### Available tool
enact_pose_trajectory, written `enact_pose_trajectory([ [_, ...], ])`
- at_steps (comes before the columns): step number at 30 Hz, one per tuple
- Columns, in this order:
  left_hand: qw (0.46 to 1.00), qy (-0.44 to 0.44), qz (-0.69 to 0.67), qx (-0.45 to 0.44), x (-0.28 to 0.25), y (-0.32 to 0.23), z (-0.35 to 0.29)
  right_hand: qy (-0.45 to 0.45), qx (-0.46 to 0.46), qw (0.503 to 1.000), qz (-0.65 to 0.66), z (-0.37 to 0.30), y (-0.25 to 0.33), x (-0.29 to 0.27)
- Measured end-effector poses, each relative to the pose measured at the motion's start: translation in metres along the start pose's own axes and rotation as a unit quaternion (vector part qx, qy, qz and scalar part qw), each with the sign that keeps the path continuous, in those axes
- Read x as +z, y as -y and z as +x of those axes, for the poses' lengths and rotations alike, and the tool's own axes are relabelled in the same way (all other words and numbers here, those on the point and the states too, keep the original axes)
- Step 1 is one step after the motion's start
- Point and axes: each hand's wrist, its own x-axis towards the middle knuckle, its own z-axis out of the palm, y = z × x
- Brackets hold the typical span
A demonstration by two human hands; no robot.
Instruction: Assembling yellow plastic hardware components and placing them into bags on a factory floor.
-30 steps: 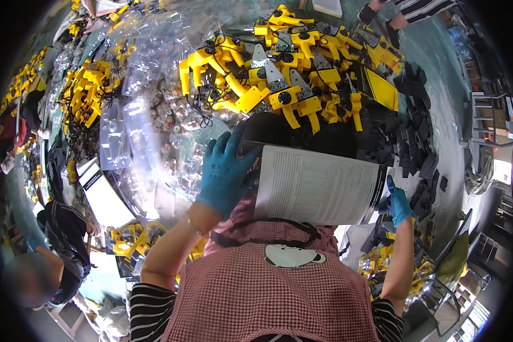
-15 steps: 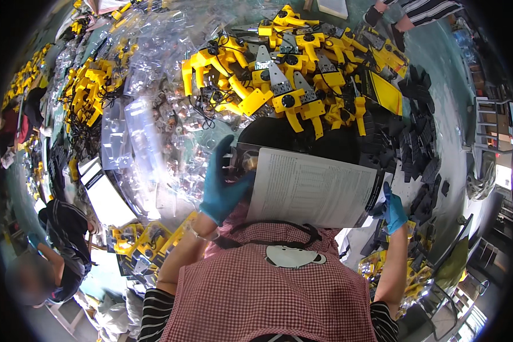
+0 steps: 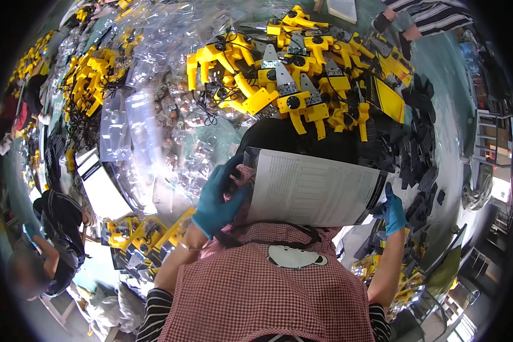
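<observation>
I hold a white printed paper sheet (image 3: 316, 188) flat in front of my checked apron. My left hand (image 3: 218, 196), in a blue glove, grips the sheet's left edge near a black object (image 3: 290, 139) that lies partly under the paper. My right hand (image 3: 392, 210), also in a blue glove, holds the sheet's right edge. Beyond the paper lies a heap of yellow tool parts (image 3: 293, 74) with grey metal plates on the round table (image 3: 222, 137).
Clear plastic bags (image 3: 148, 122) cover the table's left half. Black plastic pieces (image 3: 416, 142) are piled at the right. More yellow parts (image 3: 91, 74) sit far left and below the table (image 3: 139, 239). Another person (image 3: 54, 239) sits lower left; a striped sleeve (image 3: 422, 20) reaches in top right.
My left hand has slid down from the sheet's upper left corner to its left edge, and the paper has dropped slightly toward my apron. My right hand stays on the right edge.
</observation>
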Motion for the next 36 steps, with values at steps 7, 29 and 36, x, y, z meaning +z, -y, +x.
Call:
enact_pose_trajectory([
  [7,0.927,0.098,0.36,-0.023,-0.01,-0.003,0.007,-0.004,-0.009,1.0,0.005,-0.006,0.008,0.011],
  [29,0.967,0.072,-0.172,-0.172,-0.011,0.008,0.013,-0.059,0.001,0.998,-0.005,0.025,-0.03,-0.01],
  [36,0.988,0.076,-0.01,-0.137,-0.005,0.004,0.022,-0.059,-0.025,0.998,-0.021,-0.004,0.02,0.014],
])
